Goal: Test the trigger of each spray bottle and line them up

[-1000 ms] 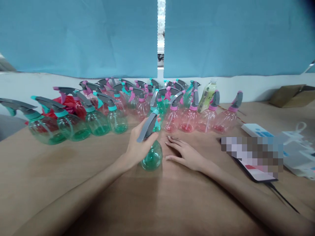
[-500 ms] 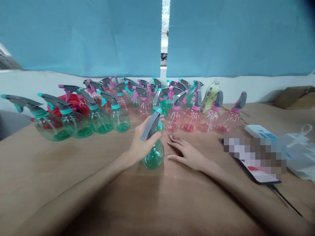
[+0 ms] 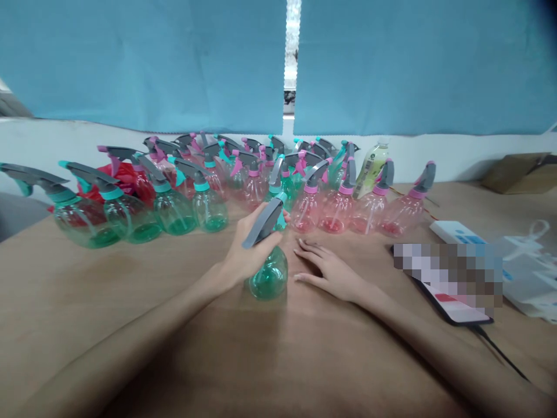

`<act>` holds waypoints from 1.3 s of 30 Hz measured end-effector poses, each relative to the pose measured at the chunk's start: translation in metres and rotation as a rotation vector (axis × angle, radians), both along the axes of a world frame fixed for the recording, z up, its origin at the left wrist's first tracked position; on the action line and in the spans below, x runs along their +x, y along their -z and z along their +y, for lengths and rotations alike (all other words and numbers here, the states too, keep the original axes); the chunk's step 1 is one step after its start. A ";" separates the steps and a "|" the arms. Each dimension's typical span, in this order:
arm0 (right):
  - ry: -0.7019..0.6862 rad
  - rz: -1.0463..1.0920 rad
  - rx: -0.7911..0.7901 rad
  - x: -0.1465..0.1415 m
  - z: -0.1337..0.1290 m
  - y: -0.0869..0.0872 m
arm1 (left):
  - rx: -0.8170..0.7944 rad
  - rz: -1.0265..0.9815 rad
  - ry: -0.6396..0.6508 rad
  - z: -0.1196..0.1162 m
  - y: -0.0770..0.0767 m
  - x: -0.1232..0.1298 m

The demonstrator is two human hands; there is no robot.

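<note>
My left hand (image 3: 246,247) is wrapped round the neck of a green spray bottle (image 3: 270,276) with a grey trigger head. The bottle's head tilts away from me, and its neck is hidden behind my fingers. To the right of it, my right hand (image 3: 333,270) lies on the wooden table (image 3: 348,366), fingers spread, holding nothing. Beyond my hands, green spray bottles (image 3: 211,212) stand in a row on the left and pink spray bottles (image 3: 334,215) in a row on the right.
More spray bottles crowd together at the back, by a red plastic bag (image 3: 134,186) and a labelled drink bottle (image 3: 372,168). A phone (image 3: 467,316) with a cable lies on the right, near a white box (image 3: 452,232) and a clear plastic bag (image 3: 528,284). Farther back sits a cardboard box (image 3: 520,172).
The whole view has shifted slightly. My left hand keeps its hold on the green spray bottle, which appears a touch farther left. My right hand stays flat on the table.
</note>
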State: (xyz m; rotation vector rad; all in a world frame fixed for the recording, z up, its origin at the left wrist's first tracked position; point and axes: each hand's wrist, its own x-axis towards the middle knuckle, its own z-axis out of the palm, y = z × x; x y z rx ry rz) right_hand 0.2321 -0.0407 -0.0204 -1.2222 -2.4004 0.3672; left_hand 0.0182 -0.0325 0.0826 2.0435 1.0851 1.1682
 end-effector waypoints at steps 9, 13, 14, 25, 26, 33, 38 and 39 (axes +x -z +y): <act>0.007 0.011 0.000 0.000 0.000 0.002 | -0.039 -0.016 0.031 0.000 -0.002 -0.001; 0.014 -0.007 -0.009 0.000 0.000 0.001 | -0.029 -0.009 0.041 0.001 -0.002 -0.001; 0.017 -0.014 -0.012 0.000 0.000 0.001 | -0.022 -0.010 0.045 0.001 -0.002 -0.001; 0.009 0.004 0.010 0.001 0.001 0.003 | -0.041 0.003 0.026 0.004 0.002 -0.003; 0.008 0.013 0.012 0.001 0.000 0.002 | -0.043 0.004 0.022 0.003 0.002 -0.003; 0.012 -0.004 0.001 0.000 0.000 0.001 | -0.053 0.015 0.021 0.000 0.003 -0.003; 0.010 -0.002 0.005 0.000 0.000 0.001 | -0.008 -0.016 -0.062 -0.001 0.007 -0.001; 0.010 -0.002 0.004 0.000 0.000 0.001 | 0.005 -0.025 -0.075 -0.001 0.008 -0.001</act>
